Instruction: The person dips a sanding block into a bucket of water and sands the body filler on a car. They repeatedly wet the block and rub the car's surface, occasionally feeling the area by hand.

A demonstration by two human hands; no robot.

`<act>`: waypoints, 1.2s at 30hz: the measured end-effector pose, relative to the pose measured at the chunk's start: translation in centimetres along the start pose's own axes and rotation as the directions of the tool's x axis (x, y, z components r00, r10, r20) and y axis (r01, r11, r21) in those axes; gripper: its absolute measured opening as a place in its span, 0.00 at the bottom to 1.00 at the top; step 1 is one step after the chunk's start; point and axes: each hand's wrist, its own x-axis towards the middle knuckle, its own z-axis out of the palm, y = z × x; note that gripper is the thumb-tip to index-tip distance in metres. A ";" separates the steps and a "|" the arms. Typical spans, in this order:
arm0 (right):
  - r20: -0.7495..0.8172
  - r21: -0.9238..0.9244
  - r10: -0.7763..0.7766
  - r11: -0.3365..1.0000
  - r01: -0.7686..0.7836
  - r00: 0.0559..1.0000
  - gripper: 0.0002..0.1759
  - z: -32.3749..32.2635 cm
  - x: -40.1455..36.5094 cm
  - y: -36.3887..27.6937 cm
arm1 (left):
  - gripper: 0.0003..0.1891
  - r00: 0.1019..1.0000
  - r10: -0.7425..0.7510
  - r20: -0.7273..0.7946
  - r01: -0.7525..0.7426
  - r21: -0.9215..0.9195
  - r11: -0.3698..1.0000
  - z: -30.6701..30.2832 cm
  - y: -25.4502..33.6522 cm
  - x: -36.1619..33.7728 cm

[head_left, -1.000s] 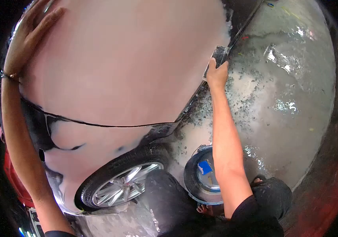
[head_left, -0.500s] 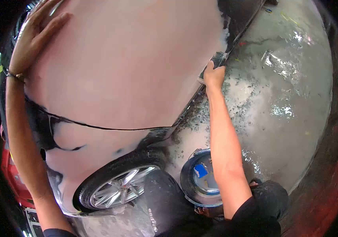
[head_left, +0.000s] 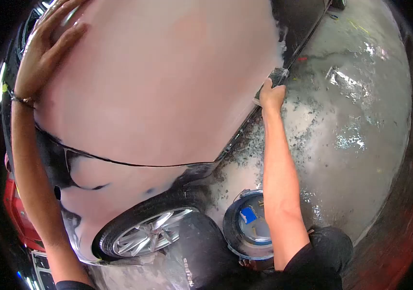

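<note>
My left hand point(head_left: 49, 53) lies with fingers spread on the upper side of a car door point(head_left: 168, 92), which is covered in dull pinkish primer or filler. A dark bracelet circles that wrist. At the door's lower edge, my right hand point(head_left: 272, 98) grips a sanding block point(head_left: 279, 76) with a dark face showing beyond the fingers. The block rests against the panel's bottom edge; its underside is hidden. Black paint point(head_left: 296, 24) shows at the far end of the door, past the block.
Below the panels is a wheel point(head_left: 151, 237) with silver spokes. A dark bucket point(head_left: 230, 240) of water with a blue item point(head_left: 248, 215) in it stands beside my knee point(head_left: 201, 241). The concrete floor point(head_left: 313, 159) is wet and spattered with dark specks.
My right hand has slid the sanding block slightly farther along the lower door edge, away from the wheel. My left hand stays on the panel. The whole view has shifted a little.
</note>
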 end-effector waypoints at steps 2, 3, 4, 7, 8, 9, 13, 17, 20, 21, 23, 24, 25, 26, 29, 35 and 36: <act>-0.015 0.046 -0.092 0.995 0.093 0.996 0.30 1.1 -3.8 -0.8 | 0.34 0.998 0.062 -0.009 -0.062 0.057 0.996 0.1 -1.6 -0.2; -0.034 0.070 -0.134 0.988 0.136 0.990 0.29 1.9 -6.9 -1.1 | 0.33 0.996 0.094 -0.013 -0.092 0.085 0.992 0.2 -2.4 -0.2; -0.098 0.090 -0.280 0.953 0.289 0.955 0.28 2.2 -11.7 -2.4 | 0.32 0.986 0.167 0.003 -0.164 0.192 0.968 0.5 -5.9 -0.3; -0.042 0.040 -0.347 0.936 0.349 0.937 0.29 2.3 -19.5 -3.5 | 0.31 0.969 0.242 0.041 -0.244 0.280 0.929 1.0 -8.9 -0.3; -0.001 0.018 -0.307 0.951 0.307 0.952 0.30 2.1 -19.5 -3.2 | 0.31 0.970 0.239 0.044 -0.242 0.281 0.929 1.0 -8.8 -0.1; 0.000 0.022 -0.258 0.966 0.258 0.966 0.30 2.0 -17.0 -2.6 | 0.30 0.968 0.247 0.033 -0.247 0.267 0.932 1.2 -8.7 0.3; -0.108 -0.162 -0.065 0.986 0.047 0.992 0.27 0.2 -5.1 -0.2 | 0.30 0.968 0.249 0.026 -0.248 0.254 0.935 0.9 -8.3 0.2; 0.007 0.108 -0.075 0.991 0.073 0.997 0.26 1.0 -9.1 -1.6 | 0.29 0.976 0.218 0.011 -0.217 0.145 0.965 0.6 -7.1 0.1; -0.011 0.070 -0.388 0.919 0.388 0.922 0.28 2.0 -22.5 -4.1 | 0.29 0.974 0.228 0.001 -0.225 0.167 0.960 1.1 -6.7 -0.1; -0.008 0.026 -0.422 0.906 0.422 0.907 0.29 1.8 -23.4 -4.1 | 0.28 0.974 0.227 -0.003 -0.223 0.176 0.959 1.1 -6.7 -0.1; 0.009 -0.054 -0.425 0.904 0.425 0.905 0.33 1.6 -23.2 -3.3 | 0.28 0.972 0.233 -0.011 -0.228 0.171 0.958 1.2 -6.9 0.2; 0.030 -0.084 -0.396 0.914 0.397 0.918 0.35 1.8 -21.8 -2.5 | 0.28 0.972 0.233 -0.012 -0.228 0.162 0.960 1.2 -7.1 0.3; -0.048 0.204 -0.251 0.945 0.255 0.967 0.32 2.2 -18.8 -1.3 | 0.28 0.974 0.226 -0.009 -0.222 0.149 0.964 1.1 -7.1 0.0; -0.100 -0.015 -0.216 0.976 0.215 0.971 0.30 2.3 -14.9 0.9 | 0.29 0.987 0.163 0.004 -0.163 0.062 0.985 0.8 -6.5 -0.3; -0.040 -0.012 -0.036 0.999 0.036 0.999 0.31 1.5 -10.0 2.5 | 0.33 1.000 0.007 0.011 -0.007 -0.044 0.999 0.1 -2.7 -0.2; -0.042 0.144 -0.376 0.914 0.378 0.926 0.36 3.4 -27.7 1.8 | 0.33 1.000 -0.009 -0.005 0.009 0.046 0.999 0.3 -3.9 -0.8; -0.036 0.141 -0.390 0.909 0.391 0.920 0.34 3.1 -29.7 1.3 | 0.33 1.000 -0.014 -0.019 0.015 0.065 0.998 0.4 -2.8 -0.9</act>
